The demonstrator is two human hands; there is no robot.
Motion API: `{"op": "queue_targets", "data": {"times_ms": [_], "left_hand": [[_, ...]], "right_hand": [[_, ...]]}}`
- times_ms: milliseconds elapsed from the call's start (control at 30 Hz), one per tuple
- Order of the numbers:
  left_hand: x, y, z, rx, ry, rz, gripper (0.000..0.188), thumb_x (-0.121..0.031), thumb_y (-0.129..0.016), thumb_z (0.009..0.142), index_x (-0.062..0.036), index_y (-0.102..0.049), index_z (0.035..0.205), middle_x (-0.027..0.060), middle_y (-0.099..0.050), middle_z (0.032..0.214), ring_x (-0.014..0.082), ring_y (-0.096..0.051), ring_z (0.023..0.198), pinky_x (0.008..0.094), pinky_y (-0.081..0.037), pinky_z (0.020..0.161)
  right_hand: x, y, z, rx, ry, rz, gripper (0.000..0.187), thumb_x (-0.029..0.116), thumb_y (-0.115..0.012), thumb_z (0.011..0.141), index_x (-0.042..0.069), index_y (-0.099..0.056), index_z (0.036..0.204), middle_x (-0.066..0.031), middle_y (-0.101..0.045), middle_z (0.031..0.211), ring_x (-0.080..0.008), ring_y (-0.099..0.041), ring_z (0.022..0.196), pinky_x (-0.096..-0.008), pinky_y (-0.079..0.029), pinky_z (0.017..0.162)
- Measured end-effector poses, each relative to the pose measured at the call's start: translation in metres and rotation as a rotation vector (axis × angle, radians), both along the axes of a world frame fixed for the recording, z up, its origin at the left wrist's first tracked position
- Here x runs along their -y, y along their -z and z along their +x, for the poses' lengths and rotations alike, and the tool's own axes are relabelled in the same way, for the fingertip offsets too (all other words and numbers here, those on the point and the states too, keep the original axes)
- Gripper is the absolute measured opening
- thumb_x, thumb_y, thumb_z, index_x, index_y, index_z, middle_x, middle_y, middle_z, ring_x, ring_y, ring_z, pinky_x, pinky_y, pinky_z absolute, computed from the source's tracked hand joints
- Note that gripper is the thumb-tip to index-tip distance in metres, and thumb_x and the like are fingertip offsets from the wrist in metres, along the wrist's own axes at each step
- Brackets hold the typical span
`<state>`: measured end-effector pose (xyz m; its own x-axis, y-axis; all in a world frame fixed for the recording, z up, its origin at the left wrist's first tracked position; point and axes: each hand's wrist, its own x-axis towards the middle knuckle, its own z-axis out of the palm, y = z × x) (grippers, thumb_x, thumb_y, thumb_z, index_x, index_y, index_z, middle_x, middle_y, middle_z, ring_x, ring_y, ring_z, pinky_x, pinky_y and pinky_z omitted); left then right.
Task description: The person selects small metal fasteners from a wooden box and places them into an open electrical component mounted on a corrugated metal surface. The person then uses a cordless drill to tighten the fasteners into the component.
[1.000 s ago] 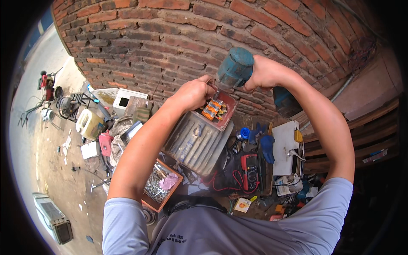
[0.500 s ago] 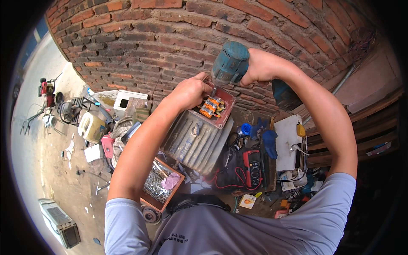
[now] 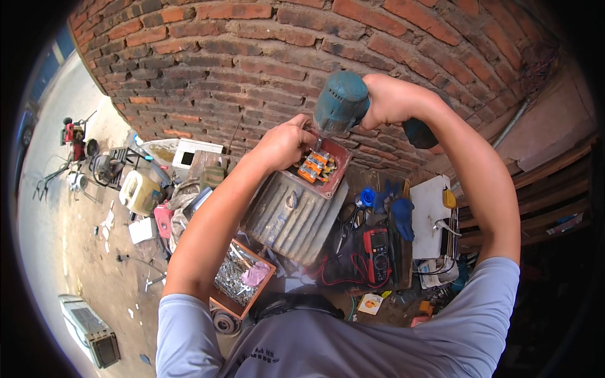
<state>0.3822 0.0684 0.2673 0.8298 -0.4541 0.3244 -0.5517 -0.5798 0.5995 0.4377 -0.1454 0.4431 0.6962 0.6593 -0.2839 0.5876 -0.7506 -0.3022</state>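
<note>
A cluttered workbench [image 3: 403,277] stands against a red brick wall [image 3: 252,57]. On it lies a ribbed grey electric motor [image 3: 293,214]. The left hand [image 3: 283,142] pinches something at its open red terminal box [image 3: 321,167] — what, I cannot tell. Just right, the right hand [image 3: 391,97] is closed around a teal cordless drill [image 3: 341,104] — bit pointing down into the box.

The drill [image 3: 341,103] in the right hand [image 3: 392,99] has a teal plastic shell, matt and scuffed. Under the left hand [image 3: 285,142] the motor [image 3: 295,211] is dull grey ribbed metal, grimy, with a worn red painted terminal box [image 3: 322,166] and shiny orange-coppery bits inside. Wall [image 3: 252,69] behind the hands is rough brick. Below the left arm, a wooden tray [image 3: 242,277] of glinting metal screws. Meter [image 3: 378,254] below the right hand looks like red and black matt plastic.
</note>
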Motion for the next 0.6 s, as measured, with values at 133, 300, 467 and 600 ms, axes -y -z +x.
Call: {"op": "queue_targets", "data": {"times_ms": [133, 300, 467, 600], "left_hand": [[-0.004, 0.002, 0.006, 0.089, 0.029, -0.149, 0.024, 0.002, -0.071, 0.082, -0.0038, -0.073, 0.105, 0.0175, -0.058, 0.126, 0.0360, -0.062, 0.111, 0.0408, -0.051, 0.094], [0.009, -0.005, -0.008, 0.167, 0.077, -0.121, 0.038, 0.006, -0.062, 0.076, -0.0045, -0.073, 0.111, 0.0160, -0.059, 0.134, 0.0371, -0.054, 0.124, 0.0419, -0.046, 0.105], [0.017, -0.004, -0.013, 0.081, 0.060, -0.042, 0.041, -0.009, -0.062, 0.076, -0.0039, -0.072, 0.115, 0.0183, -0.054, 0.140, 0.0388, -0.048, 0.130, 0.0448, -0.041, 0.111], [0.016, -0.004, -0.013, 0.055, 0.071, -0.016, 0.042, -0.015, -0.065, 0.075, -0.0042, -0.073, 0.115, 0.0185, -0.054, 0.140, 0.0383, -0.048, 0.130, 0.0439, -0.041, 0.111]], "right_hand": [[0.000, -0.025, -0.001, 0.054, -0.024, -0.054, 0.038, 0.007, -0.078, 0.064, 0.001, -0.067, 0.100, -0.0105, -0.066, 0.068, -0.0204, -0.061, 0.060, -0.0385, -0.051, 0.058], [0.017, -0.035, -0.017, 0.053, 0.072, -0.053, 0.038, 0.008, -0.077, 0.065, 0.002, -0.067, 0.101, -0.0096, -0.066, 0.069, -0.0188, -0.060, 0.059, -0.0373, -0.051, 0.057], [0.020, -0.032, -0.033, -0.025, 0.161, -0.017, 0.034, 0.009, -0.077, 0.065, 0.000, -0.066, 0.096, -0.0108, -0.065, 0.068, -0.0201, -0.061, 0.058, -0.0378, -0.050, 0.055], [0.035, -0.007, -0.020, 0.037, 0.092, 0.005, 0.025, 0.009, -0.077, 0.066, -0.003, -0.064, 0.085, -0.0116, -0.061, 0.061, -0.0206, -0.058, 0.055, -0.0383, -0.049, 0.052]]}}
